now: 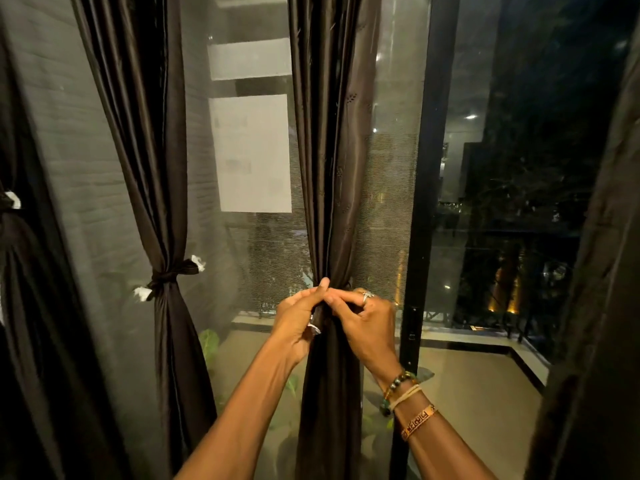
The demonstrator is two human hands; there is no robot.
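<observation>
A dark brown satin curtain (330, 168) hangs at the middle of the view, gathered into a narrow bunch at waist height. Both my hands meet on that bunch. My left hand (299, 322) grips the curtain's tie-back band, whose white-tipped end (314, 328) sticks out under the palm. My right hand (367, 322), with a ring and several wrist bands, pinches the band on the curtain's right side. The band itself is mostly hidden by my fingers.
To the left hangs a second curtain (152, 168), tied with a knotted band (169, 277) with white ends. A third tied curtain (20, 271) is at the far left edge. Behind them stand mesh-screened glass (242, 265), a black door frame (419, 202) and a dark balcony with railing (502, 299).
</observation>
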